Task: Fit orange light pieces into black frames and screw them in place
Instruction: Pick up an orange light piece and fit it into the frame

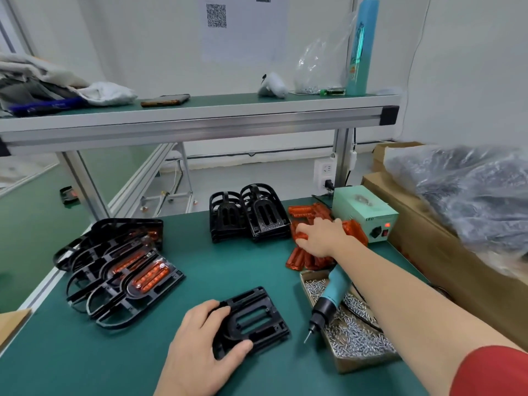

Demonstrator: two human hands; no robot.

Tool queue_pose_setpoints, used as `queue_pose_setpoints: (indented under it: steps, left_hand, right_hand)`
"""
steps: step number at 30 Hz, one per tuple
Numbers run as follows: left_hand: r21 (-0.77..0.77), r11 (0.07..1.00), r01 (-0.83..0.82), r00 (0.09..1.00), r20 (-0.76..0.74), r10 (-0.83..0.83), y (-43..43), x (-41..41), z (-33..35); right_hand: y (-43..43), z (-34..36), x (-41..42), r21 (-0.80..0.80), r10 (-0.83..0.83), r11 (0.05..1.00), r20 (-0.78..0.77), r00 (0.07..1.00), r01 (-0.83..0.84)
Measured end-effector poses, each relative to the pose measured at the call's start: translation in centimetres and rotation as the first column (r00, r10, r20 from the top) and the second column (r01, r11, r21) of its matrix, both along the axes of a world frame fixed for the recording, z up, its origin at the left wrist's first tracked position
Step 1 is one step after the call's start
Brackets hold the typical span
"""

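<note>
1. Black frame (251, 321) lies flat on the green mat (85, 352). My left hand (197, 347) grips its 9 o'clock side.
2. At 1 o'clock, my right hand (320, 238) has its fingers curled onto the orange light pieces (303, 258). Whether it's pinching one, I can't tell.
3. At 3 o'clock, the screwdriver (328, 298) rests on the screw tray (357, 364).

You can read one word: "LED", printed on the front face of the pale green power box (367, 210), right of centre. The paper sheet (248, 35) on the wall, top centre, carries a QR code (216, 15); its other print is illegible.
</note>
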State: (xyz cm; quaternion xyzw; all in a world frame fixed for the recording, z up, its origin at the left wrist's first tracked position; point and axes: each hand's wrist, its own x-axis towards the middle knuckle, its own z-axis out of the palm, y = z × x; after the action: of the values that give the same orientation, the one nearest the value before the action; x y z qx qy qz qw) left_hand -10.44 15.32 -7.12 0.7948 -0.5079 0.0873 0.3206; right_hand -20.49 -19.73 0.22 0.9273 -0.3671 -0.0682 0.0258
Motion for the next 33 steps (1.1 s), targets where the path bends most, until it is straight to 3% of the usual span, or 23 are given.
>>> queue_pose_setpoints:
  steps: [5,11,15,24,33]
  left_hand:
    - [0.034,0.999,0.032,0.999,-0.030,-0.031,0.3,-0.2,0.4]
    - [0.035,0.999,0.039,0.998,-0.041,-0.037,0.2,-0.2,0.8]
    - [0.080,0.997,0.024,0.999,0.019,-0.026,0.0,-0.5,1.4]
    - [0.107,0.994,0.032,0.999,-0.014,-0.031,0.2,-0.7,1.4]
    - [0.131,0.991,0.035,0.999,-0.029,-0.031,0.4,-0.7,1.3]
  right_hand:
    - [1.6,-1.0,-0.2,-0.111,-0.032,0.993,0.039,0.999,0.036]
    - [2.5,-1.0,-0.9,-0.123,-0.041,0.991,0.044,0.998,0.046]
    - [2.9,-0.7,-1.3,-0.095,-0.032,0.995,0.071,0.997,0.038]
    - [2.8,0.5,-2.1,0.053,0.013,0.998,0.081,0.997,-0.017]
    - [2.8,1.2,-3.1,0.104,0.050,0.993,0.123,0.991,-0.063]
